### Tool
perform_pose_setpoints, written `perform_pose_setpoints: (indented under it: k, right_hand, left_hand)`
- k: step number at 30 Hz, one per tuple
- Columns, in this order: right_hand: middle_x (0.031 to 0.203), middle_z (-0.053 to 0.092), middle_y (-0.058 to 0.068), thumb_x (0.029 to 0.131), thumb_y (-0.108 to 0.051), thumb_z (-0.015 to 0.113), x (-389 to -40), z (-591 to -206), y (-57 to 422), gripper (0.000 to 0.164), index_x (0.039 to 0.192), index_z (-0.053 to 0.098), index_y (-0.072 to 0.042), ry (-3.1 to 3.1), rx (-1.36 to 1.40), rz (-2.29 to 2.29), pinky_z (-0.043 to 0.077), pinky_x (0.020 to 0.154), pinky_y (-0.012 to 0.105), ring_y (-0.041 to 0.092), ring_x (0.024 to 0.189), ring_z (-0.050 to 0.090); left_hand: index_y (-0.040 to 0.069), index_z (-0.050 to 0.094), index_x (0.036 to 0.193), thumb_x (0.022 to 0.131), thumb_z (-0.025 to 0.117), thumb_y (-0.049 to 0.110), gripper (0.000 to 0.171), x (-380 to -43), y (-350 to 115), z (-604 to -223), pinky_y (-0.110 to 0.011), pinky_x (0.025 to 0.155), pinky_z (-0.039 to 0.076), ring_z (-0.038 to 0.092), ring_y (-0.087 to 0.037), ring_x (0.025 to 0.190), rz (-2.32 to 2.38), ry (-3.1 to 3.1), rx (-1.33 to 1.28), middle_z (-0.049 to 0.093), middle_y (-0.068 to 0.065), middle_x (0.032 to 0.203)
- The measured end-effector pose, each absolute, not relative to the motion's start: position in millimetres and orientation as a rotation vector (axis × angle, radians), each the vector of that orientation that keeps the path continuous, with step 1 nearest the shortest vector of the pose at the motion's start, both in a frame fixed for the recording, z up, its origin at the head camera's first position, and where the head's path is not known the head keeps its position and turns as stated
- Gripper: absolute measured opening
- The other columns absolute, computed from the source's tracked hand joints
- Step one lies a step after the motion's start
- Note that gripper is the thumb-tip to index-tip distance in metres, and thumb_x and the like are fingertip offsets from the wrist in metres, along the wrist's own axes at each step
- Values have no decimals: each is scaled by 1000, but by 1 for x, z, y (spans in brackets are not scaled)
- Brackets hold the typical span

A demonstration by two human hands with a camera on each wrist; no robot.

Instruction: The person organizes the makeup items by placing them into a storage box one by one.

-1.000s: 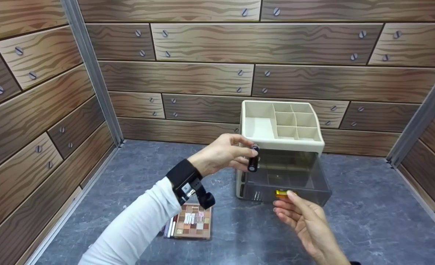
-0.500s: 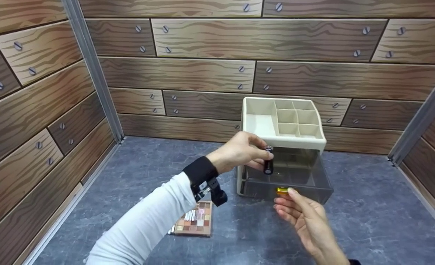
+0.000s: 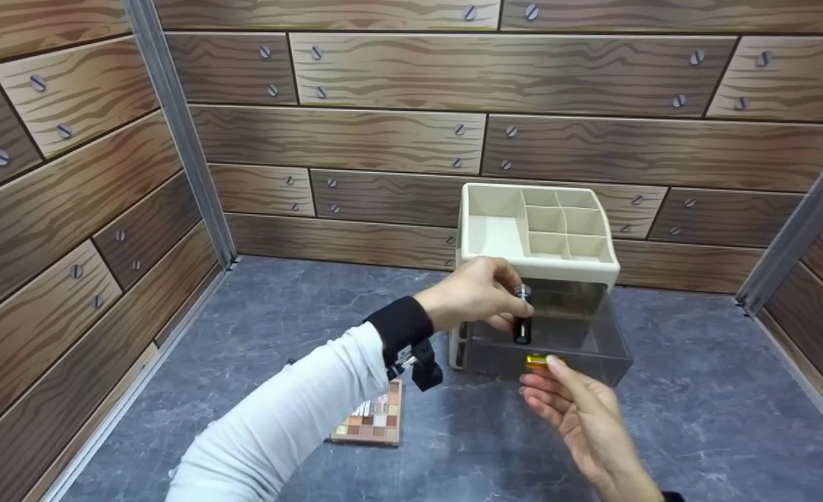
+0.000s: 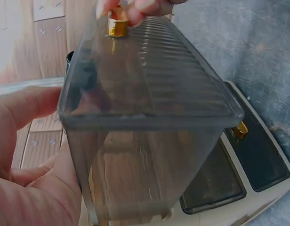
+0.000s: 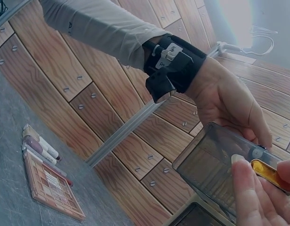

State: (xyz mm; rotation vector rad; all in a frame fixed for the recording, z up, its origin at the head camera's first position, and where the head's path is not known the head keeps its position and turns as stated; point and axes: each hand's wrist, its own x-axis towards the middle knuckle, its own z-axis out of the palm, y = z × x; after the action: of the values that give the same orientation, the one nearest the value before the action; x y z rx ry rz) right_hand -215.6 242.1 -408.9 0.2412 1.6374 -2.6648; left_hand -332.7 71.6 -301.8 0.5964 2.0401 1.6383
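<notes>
My left hand (image 3: 477,294) holds a small black tube (image 3: 522,329) upright between thumb and fingers, over the pulled-out smoky drawer (image 3: 578,321). The tube's top is glossy and lighter, partly covered by the fingers. My right hand (image 3: 585,418) pinches the drawer's gold handle (image 3: 536,361) at its front face. The drawer belongs to a cream desktop organizer (image 3: 536,266), whose upper tray is divided into several compartments. In the left wrist view, the drawer's clear wall (image 4: 145,113) stands beside my left fingers. The right wrist view shows the gold handle (image 5: 267,173) between my right thumb and fingertips.
An eyeshadow palette (image 3: 376,422) lies on the grey marbled table (image 3: 704,390), partly behind my left sleeve. Several slim cosmetic tubes (image 5: 41,148) lie alongside it. Another gold handle (image 4: 239,129) shows on a closed drawer. Wood-patterned walls (image 3: 355,139) enclose the table.
My left hand has moved right with the black tube, from the drawer's left edge to over its inside, and slightly lower. My right hand stays on the handle.
</notes>
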Motion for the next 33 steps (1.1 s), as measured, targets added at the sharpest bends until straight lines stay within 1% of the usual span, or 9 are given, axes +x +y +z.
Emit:
perform_pose_setpoints:
  k: [4, 7, 10, 13, 17, 21, 28, 31, 33]
  right_hand:
    - [91, 78, 8, 111, -20, 54, -216, -410, 240, 28, 101, 75, -5, 1645, 266, -2672, 63, 82, 25, 16, 84, 78]
    - [91, 78, 8, 111, -19, 53, -216, -410, 239, 28, 101, 75, -5, 1642, 260, -2675, 63, 81, 25, 16, 84, 78]
    - [90, 79, 8, 111, -18, 53, -216, -410, 239, 28, 100, 75, -6, 1639, 245, -2673, 63, 81, 25, 16, 84, 78]
    - [90, 79, 8, 111, -18, 53, -216, -410, 239, 28, 99, 75, -6, 1642, 237, -2673, 63, 81, 26, 16, 84, 78]
    - [90, 79, 8, 111, -18, 53, -216, -410, 240, 28, 98, 76, -6, 1643, 244, -2675, 63, 80, 26, 16, 83, 78]
    - [90, 79, 8, 111, -19, 53, -216, -409, 240, 29, 99, 76, -6, 1628, 268, -2675, 63, 81, 26, 16, 83, 78]
    - [91, 79, 8, 110, -18, 54, -215, -409, 242, 27, 100, 76, -6, 1643, 218, -2674, 63, 81, 26, 16, 84, 78]
    - [91, 79, 8, 110, -18, 55, -214, -409, 242, 26, 100, 75, -6, 1639, 214, -2672, 63, 82, 26, 17, 84, 78]
    - [91, 79, 8, 110, -18, 54, -215, -409, 242, 26, 100, 75, -6, 1642, 222, -2675, 63, 82, 26, 16, 84, 78]
  left_hand:
    - [-1, 64, 119, 88, 81, -2, 35, -331, 76, -301, -31, 68, 65, 72, -20, 72, 1555, 2109, 633, 72, -12, 89]
    - [0, 66, 113, 88, 81, -2, 29, -331, 81, -300, -29, 66, 64, 71, -19, 68, 1489, 2163, 617, 70, -10, 88]
    - [2, 67, 107, 86, 83, -2, 27, -330, 85, -299, -27, 64, 64, 70, -17, 64, 1387, 2251, 614, 66, -7, 93]
    - [2, 68, 105, 84, 86, 0, 28, -329, 90, -298, -25, 62, 63, 68, -15, 61, 1268, 2358, 636, 63, -6, 96]
    - [2, 68, 105, 83, 87, 2, 29, -328, 94, -297, -24, 61, 62, 67, -13, 59, 1178, 2427, 649, 65, -7, 93]
    - [2, 68, 106, 84, 87, 4, 30, -327, 97, -297, -23, 61, 62, 70, -14, 61, 1124, 2455, 650, 67, -7, 91]
    - [5, 67, 90, 85, 86, 7, 19, -329, 104, -300, -20, 58, 59, 77, -17, 67, 990, 2520, 723, 75, -6, 75]
    - [6, 69, 88, 87, 84, 8, 15, -330, 105, -302, -21, 59, 59, 77, -18, 68, 1013, 2486, 732, 76, -6, 74]
    - [5, 70, 90, 88, 83, 8, 13, -330, 105, -302, -23, 62, 61, 77, -18, 70, 1050, 2455, 735, 74, -5, 76]
